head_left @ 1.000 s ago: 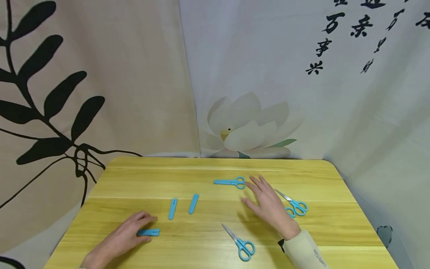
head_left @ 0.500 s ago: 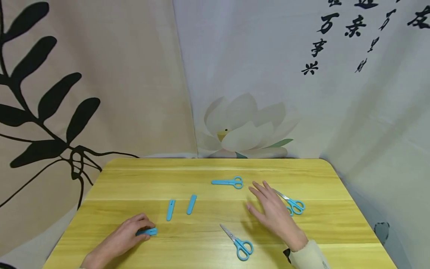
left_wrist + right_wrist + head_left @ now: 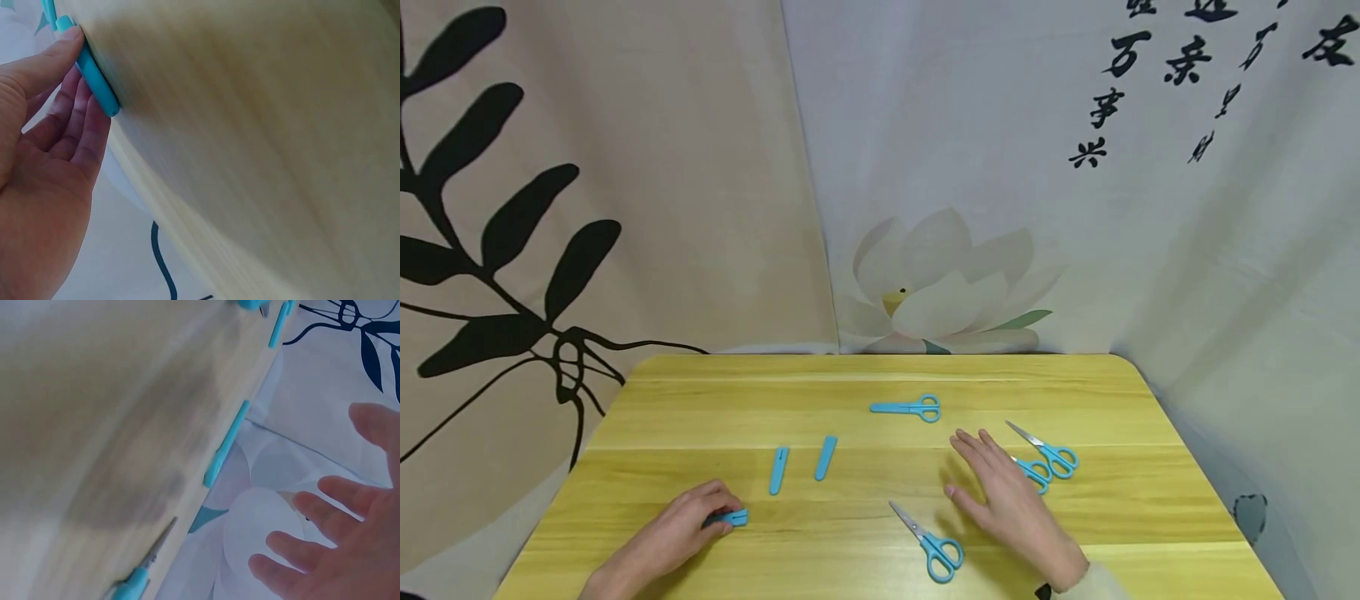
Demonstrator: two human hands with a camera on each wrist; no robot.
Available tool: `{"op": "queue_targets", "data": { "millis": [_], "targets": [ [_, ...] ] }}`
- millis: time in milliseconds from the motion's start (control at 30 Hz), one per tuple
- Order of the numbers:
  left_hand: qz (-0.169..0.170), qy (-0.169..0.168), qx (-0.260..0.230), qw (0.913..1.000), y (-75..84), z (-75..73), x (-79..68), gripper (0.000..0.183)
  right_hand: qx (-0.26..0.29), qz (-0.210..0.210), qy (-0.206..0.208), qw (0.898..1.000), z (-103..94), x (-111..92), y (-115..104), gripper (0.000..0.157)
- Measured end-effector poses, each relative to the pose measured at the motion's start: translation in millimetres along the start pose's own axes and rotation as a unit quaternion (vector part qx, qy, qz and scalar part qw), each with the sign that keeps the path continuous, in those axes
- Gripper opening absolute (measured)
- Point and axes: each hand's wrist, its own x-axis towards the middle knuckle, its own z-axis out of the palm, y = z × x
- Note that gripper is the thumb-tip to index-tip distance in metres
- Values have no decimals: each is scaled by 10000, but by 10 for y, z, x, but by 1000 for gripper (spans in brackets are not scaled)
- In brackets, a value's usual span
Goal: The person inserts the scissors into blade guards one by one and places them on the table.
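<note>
My left hand (image 3: 662, 533) pinches a blue scissors cover (image 3: 733, 518) between thumb and fingers near the table's left front. In the left wrist view the cover (image 3: 97, 78) lies along the fingertips, the thumb on its upper end. My right hand (image 3: 1003, 504) hovers over the right side of the table with fingers spread and holds nothing. Beside it are uncovered scissors (image 3: 1060, 461) and a second blue-handled pair (image 3: 1036, 473), partly hidden by the hand. Another uncovered pair (image 3: 938, 554) lies in front, blades pointing up and left. Farther back lie scissors (image 3: 906, 408) with their blades in a blue cover.
Two loose blue covers, a left one (image 3: 778, 471) and a right one (image 3: 826, 458), lie side by side left of the middle. The wooden table (image 3: 760, 392) has rounded far corners. Behind it hangs a printed curtain (image 3: 722, 167).
My right hand has drawn back from the covered scissors toward the near edge, uncovering handles on the right. The left fingers have closed in on the blue cover. The head view has shifted slightly.
</note>
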Motion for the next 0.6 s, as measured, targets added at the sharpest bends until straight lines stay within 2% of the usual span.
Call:
{"op": "queue_targets", "data": {
  "millis": [267,600],
  "targets": [
    [-17,44,64,10000,-4,11,6,16,309,47,-132,9994,86,-109,-89,70],
    [253,368,201,9988,48,23,9,18,468,196,-912,9945,177,-221,-209,76]
  ]
}}
